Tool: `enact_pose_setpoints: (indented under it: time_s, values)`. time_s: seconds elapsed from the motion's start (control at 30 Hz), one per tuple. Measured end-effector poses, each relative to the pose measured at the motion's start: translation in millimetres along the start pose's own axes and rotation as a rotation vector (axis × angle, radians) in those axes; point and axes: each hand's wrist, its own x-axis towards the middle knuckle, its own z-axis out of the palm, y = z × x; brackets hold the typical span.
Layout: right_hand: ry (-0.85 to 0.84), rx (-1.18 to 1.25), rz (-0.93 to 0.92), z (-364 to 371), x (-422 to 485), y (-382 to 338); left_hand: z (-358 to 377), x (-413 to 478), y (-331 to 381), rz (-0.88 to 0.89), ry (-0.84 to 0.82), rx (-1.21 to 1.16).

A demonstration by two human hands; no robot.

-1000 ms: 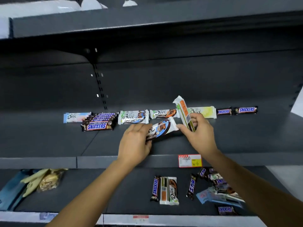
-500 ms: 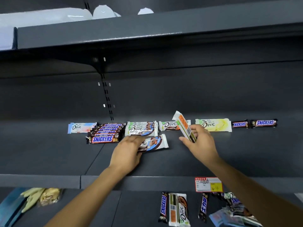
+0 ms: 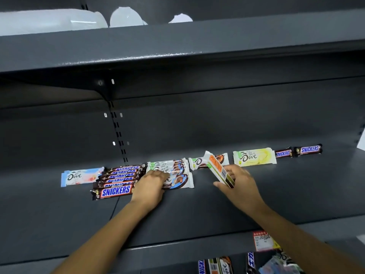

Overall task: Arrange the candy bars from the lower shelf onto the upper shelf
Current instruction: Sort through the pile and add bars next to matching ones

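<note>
On the upper shelf (image 3: 256, 204) a row of candy bars runs left to right. My left hand (image 3: 151, 184) holds the left end of a white and blue Dove bar (image 3: 179, 180). That bar lies flat at the front of a stack of similar Dove bars (image 3: 167, 164). My right hand (image 3: 243, 184) grips a white and orange Dove bar (image 3: 217, 169), tilted on edge just in front of a matching bar (image 3: 197, 163) lying at the back. Several more bars (image 3: 219, 265) lie on the lower shelf at the bottom edge, partly cut off.
A Snickers stack (image 3: 118, 178) and a pale blue Dove bar (image 3: 81, 176) lie left of my left hand. A yellow Dove bar (image 3: 254, 156) and two Snickers (image 3: 309, 149) lie to the right. A price tag (image 3: 263, 240) hangs on the shelf lip. Another shelf (image 3: 177, 42) overhangs.
My left hand carried the white and blue Dove bar left and back and laid it flat before the Dove stack. My right hand moved the tilted orange bar slightly toward the back row.
</note>
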Motion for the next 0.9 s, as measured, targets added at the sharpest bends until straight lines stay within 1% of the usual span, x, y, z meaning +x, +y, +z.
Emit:
enact_pose_setpoints:
  time_s: [0.13, 0.23, 0.47, 0.67, 0.7, 0.77, 0.83, 0.9]
  values:
    - [0.022, -0.026, -0.013, 3, 3, -1, 5, 10, -2, 0.022, 0.022, 0.019]
    - [0.028, -0.026, -0.014, 6, 5, -3, 6, 20, -5, 0.033, 0.007, 0.049]
    - [-0.022, -0.086, 0.008, 10, 10, -8, 9, 37, -25, 0.017, -0.096, 0.041]
    - [-0.075, -0.105, -0.028, 19, 13, -10, 11, 41, -30, 0.003, -0.089, 0.019]
    - [-0.073, -0.078, -0.033, 20, 14, -10, 12, 42, -30, 0.002, -0.090, 0.028]
    - [-0.101, 0.087, 0.001, 19, 15, -16, 10, 42, -28, 0.000, -0.101, 0.061]
    - [-0.212, 0.265, 0.025, 15, 16, -22, 7, 39, -23, 0.005, -0.086, 0.070]
    - [-0.318, 0.371, 0.047, 14, 17, -27, 1, 34, -13, 0.026, 0.027, -0.004]
